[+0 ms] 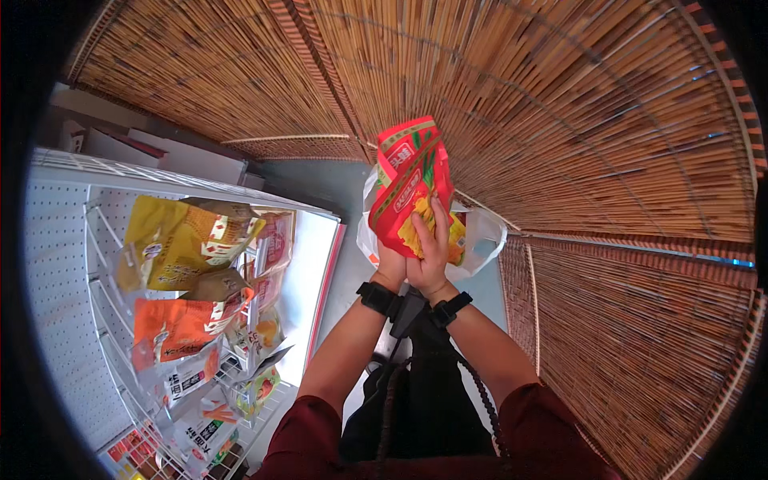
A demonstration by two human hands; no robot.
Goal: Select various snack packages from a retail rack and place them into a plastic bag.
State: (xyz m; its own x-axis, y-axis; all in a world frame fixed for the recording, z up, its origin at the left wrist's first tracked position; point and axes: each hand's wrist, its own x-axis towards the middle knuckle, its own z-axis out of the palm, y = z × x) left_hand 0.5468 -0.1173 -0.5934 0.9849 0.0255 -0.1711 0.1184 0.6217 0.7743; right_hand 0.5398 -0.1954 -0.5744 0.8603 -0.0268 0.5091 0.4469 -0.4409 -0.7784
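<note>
Red snack bags [414, 180] with yellow pictures on them are held together between my two hands. My right hand [433, 246] lies with its fingers spread across the front of the nearest bag. Under the bags, my left hand [392, 264] is mostly hidden behind them, with only its wrist side showing. Below and behind the bags, a white plastic bag [487, 237] rests near the floor, with another yellow and red packet [457, 237] visible inside its opening.
To the left stands a white display rack [60, 240] with wire holders, hung with a yellow pouch [174, 240], an orange pouch [180, 327] and several other packets. Reed screens [540, 120] rise in front and at the right. Boxes [174, 156] stand behind the rack.
</note>
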